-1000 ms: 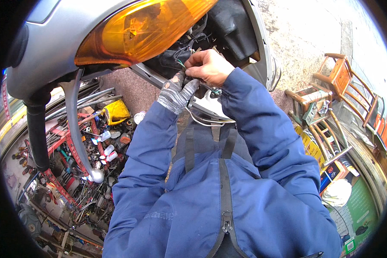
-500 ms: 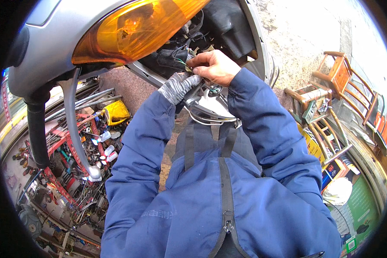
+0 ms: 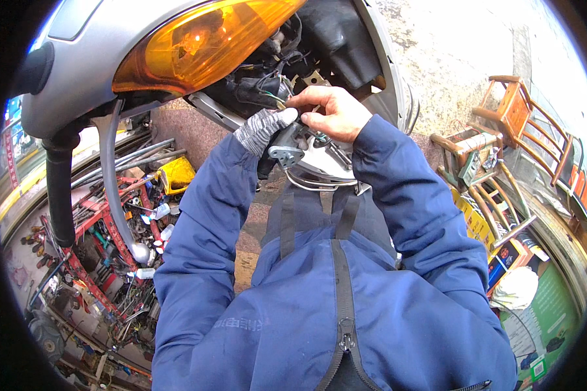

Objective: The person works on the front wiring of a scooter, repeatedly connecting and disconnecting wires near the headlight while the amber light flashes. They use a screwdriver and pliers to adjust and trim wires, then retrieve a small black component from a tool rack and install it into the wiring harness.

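My left hand (image 3: 262,128), in a grey knitted glove, is closed around a grey metal bracket-like part (image 3: 285,154). Its thumb presses near thin wires. Beside it, my bare right hand (image 3: 338,112) is closed in a pinch near the ends of green and pale wires (image 3: 274,97); what lies between its fingertips is too small to make out. The wires come out of a black sleeve (image 3: 249,90) in the open front of a silver scooter (image 3: 85,65). An orange turn-signal lens (image 3: 199,49) covers the part above my left hand.
A brake lever (image 3: 114,176) and black handlebar grip (image 3: 60,195) hang down at the left. Below lies a red rack (image 3: 91,215) with tools, scraps and a yellow container (image 3: 177,175). Wooden stools (image 3: 507,111) and a green board (image 3: 551,319) stand at the right.
The metal part has tilted out from under my left hand and shows more. My left hand has shifted slightly left, and my right hand has moved slightly right and down.
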Demonstrator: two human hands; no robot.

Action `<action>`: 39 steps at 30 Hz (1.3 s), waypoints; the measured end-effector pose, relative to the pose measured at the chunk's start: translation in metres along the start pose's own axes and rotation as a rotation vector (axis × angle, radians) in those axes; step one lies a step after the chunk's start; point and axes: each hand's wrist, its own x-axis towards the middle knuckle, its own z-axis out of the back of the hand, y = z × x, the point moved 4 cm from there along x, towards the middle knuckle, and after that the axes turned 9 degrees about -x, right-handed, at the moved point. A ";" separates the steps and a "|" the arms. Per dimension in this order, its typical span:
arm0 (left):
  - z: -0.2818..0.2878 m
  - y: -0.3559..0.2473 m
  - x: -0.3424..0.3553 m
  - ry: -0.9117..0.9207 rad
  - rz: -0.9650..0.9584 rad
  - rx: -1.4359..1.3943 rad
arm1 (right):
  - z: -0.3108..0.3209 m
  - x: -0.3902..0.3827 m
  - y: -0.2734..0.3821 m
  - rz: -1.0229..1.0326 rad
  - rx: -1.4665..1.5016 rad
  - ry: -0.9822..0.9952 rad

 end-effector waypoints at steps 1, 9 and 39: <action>0.001 0.001 0.000 0.020 0.006 -0.029 | 0.000 -0.002 0.000 -0.007 0.022 -0.006; 0.004 0.013 -0.004 0.057 0.022 -0.194 | -0.003 -0.008 0.010 0.124 -0.090 -0.074; 0.017 0.018 -0.026 -0.095 -0.073 -0.280 | -0.029 -0.025 -0.002 0.009 0.142 -0.292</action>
